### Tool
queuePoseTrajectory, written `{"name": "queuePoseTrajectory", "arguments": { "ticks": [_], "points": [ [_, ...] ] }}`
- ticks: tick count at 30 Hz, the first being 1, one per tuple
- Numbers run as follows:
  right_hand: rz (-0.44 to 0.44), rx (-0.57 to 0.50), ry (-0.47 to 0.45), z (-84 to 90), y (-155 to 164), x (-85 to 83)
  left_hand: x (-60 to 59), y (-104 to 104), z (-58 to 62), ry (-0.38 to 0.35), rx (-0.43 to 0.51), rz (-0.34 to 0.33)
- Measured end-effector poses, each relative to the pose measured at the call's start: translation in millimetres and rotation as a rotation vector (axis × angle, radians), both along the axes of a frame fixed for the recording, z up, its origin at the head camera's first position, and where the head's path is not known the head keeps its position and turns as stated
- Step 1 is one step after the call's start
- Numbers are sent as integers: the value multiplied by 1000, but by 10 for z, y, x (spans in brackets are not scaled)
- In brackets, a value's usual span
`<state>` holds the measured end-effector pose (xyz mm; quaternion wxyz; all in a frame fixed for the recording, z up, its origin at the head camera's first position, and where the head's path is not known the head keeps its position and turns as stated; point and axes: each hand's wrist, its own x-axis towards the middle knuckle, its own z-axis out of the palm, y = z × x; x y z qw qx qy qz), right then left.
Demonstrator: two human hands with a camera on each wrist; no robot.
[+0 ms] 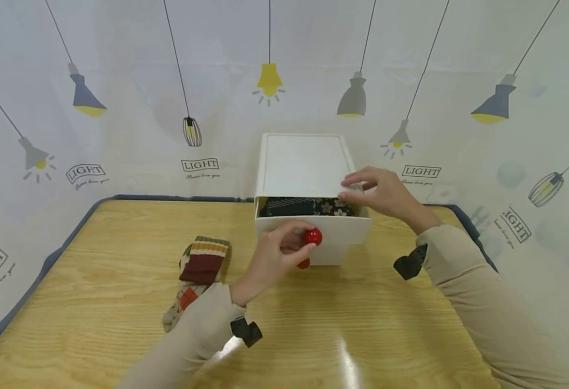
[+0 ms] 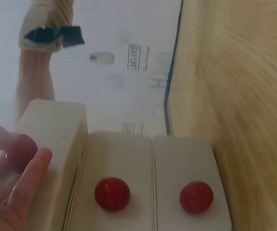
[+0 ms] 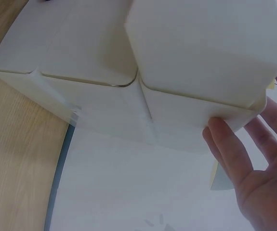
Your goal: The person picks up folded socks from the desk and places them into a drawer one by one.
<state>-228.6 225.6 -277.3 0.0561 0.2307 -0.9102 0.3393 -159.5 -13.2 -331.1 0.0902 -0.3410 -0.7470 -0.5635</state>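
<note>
A small white drawer cabinet [image 1: 306,165] stands on the table with its top drawer [image 1: 340,233] pulled partly out. Thumb and fingers of my left hand [image 1: 269,258] pinch the round red knob [image 1: 313,236] on that drawer's front. My right hand [image 1: 386,193] rests at the cabinet's upper right edge, its fingers touching the top and side. Inside the drawer lie dark folded fabrics, one with pale lines [image 1: 289,206] and one with a flower print [image 1: 334,207]. In the left wrist view, two lower drawers with red knobs [image 2: 112,194] are closed.
Left of the cabinet, a striped maroon, cream and green sock [image 1: 204,265] lies on the wooden table [image 1: 119,254], near a beige sock with a red diamond [image 1: 188,297], partly behind my left sleeve. A lamp-printed wall sheet [image 1: 226,108] rises behind the table.
</note>
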Motion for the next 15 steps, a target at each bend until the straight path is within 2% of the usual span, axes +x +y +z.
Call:
{"name": "queuePoseTrajectory", "arguments": {
  "ticks": [2,8,12,15],
  "points": [
    [2,-4,-8,3,-5,4,-54,2,24,-5,-4,4],
    [-2,3,-43,38,-10,11,-355,19,-133,4,-38,28],
    [-5,30,-83,76,0,14,-470,23,-156,29,-59,33],
    [-5,48,-120,103,4,17,-517,29,-160,22,-66,40]
  ]
}}
